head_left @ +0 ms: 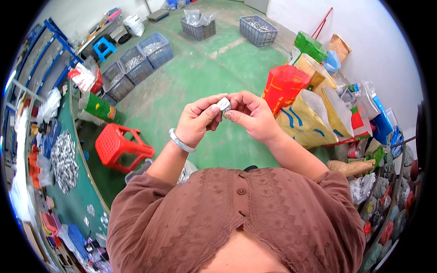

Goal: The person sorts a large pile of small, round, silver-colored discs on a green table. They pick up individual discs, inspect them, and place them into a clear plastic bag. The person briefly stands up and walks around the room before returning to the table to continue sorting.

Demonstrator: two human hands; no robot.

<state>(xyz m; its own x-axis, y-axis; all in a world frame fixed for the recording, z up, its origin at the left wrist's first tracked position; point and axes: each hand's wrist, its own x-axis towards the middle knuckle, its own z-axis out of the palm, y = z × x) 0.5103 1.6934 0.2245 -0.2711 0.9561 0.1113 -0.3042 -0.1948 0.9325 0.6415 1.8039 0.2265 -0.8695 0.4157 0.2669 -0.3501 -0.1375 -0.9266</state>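
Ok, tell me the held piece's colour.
The held piece is silvery, best seen in the head view.

Left hand (195,122) and right hand (258,119) pinch a small blocky silvery-grey piece (223,104) above green floor (218,148). Red plastic stool (110,146) stands left, near green tabletop (85,193) bearing heaped slim silvery pieces (66,161).

From head height, a wide fisheye view was angled down and forward, with left grip (195,119) and right grip (255,115) framed near and the floor (227,150) beyond.
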